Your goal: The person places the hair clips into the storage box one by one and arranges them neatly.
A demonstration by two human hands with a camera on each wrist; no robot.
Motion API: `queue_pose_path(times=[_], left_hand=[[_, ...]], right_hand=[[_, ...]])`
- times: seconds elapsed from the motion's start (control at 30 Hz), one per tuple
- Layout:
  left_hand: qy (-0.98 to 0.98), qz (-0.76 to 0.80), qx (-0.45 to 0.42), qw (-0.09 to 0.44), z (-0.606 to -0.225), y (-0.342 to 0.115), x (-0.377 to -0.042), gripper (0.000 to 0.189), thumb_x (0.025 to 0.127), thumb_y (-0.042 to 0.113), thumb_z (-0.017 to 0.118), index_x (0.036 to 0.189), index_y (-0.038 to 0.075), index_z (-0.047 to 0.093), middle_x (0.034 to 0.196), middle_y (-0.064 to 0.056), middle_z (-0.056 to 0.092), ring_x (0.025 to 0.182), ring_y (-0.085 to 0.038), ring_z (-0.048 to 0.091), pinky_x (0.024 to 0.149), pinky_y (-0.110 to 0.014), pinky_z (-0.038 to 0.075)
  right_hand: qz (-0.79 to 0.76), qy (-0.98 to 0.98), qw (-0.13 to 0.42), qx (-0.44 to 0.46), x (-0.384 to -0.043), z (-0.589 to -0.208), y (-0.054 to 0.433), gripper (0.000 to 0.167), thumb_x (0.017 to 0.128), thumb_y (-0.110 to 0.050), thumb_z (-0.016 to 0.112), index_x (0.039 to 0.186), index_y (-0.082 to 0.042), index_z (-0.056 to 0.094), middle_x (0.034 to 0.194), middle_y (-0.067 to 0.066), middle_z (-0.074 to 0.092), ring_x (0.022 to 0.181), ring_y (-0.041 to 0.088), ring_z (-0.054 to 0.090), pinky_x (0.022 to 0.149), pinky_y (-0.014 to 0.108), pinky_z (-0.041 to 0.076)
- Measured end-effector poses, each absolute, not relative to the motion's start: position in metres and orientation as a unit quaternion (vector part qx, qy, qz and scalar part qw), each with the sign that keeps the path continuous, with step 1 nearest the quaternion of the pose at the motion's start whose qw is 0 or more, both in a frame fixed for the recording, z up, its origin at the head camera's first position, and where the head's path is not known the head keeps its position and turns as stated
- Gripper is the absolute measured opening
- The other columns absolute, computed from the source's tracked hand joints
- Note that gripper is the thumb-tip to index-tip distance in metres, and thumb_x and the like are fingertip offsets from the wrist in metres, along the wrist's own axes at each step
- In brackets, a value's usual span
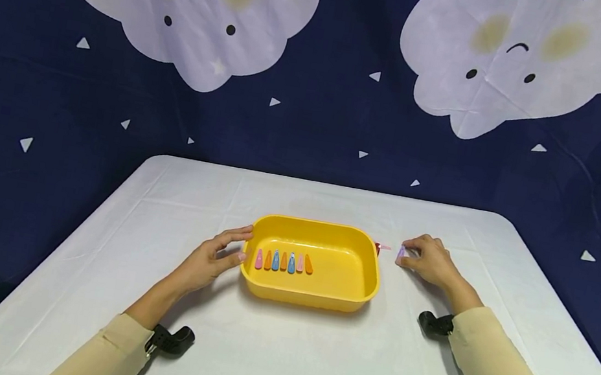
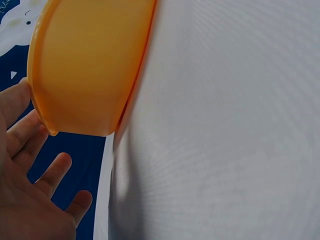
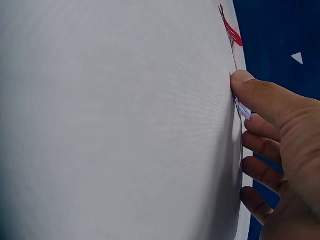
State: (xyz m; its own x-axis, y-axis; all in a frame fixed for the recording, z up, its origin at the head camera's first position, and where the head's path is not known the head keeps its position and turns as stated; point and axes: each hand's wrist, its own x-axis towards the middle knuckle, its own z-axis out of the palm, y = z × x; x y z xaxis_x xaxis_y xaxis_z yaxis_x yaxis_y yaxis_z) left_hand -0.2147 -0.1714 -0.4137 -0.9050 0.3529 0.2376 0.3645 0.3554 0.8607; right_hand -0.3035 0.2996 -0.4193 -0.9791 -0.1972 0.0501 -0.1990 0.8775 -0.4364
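Note:
My left hand point(image 1: 210, 260) rests at the left end of a yellow plastic tub point(image 1: 295, 296), its fingers and thumb spread and touching the rim. In the left wrist view the thumb meets the edge of the tub while the other fingers stay loosely extended. To the right of the tub, my right hand point(image 1: 430, 260) pinches a purple snap hair clip point(image 1: 400, 254) between thumb and forefinger, down at the tabletop. A row of several hair clips point(image 1: 284, 262) in pink, orange and blue lies inside the tub, toward its left half.
Red and pink clips point(image 1: 379, 247) lie just past the tub's right rim, partly hidden by it. A white cloth point(image 1: 284, 362) covers the table. Behind stands a dark blue backdrop point(image 1: 333, 127) with clouds and small triangles. Each wrist wears a black camera point(image 1: 172, 341).

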Motion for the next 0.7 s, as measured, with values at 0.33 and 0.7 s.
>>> queue_pose_path(times=[0.33, 0.7], left_hand=[[-0.824, -0.525, -0.215, 0.001, -0.413, -0.172, -0.214, 0.042, 0.093, 0.021, 0.060, 0.132, 0.007, 0.052, 0.149, -0.008, 0.041, 0.143, -0.033, 0.028, 0.112, -0.063, 0.023], [-0.822, -0.526, -0.217, 0.000, -0.412, -0.172, -0.213, 0.045, 0.092, 0.024, 0.060, 0.132, 0.006, 0.052, 0.149, -0.007, 0.040, 0.143, -0.033, 0.028, 0.112, -0.063, 0.024]], right_hand=[[0.237, -0.964, 0.026, 0.120, -0.304, -0.419, 0.300, 0.055, 0.080, -0.028, 0.073, 0.122, 0.003, 0.059, 0.114, 0.023, 0.064, 0.102, 0.035, 0.054, 0.092, 0.052, 0.042], [0.270, -0.956, 0.013, 0.109, -0.300, -0.406, 0.295, 0.055, 0.083, -0.030, 0.071, 0.127, 0.000, 0.057, 0.124, 0.027, 0.058, 0.116, 0.043, 0.052, 0.098, 0.058, 0.041]])
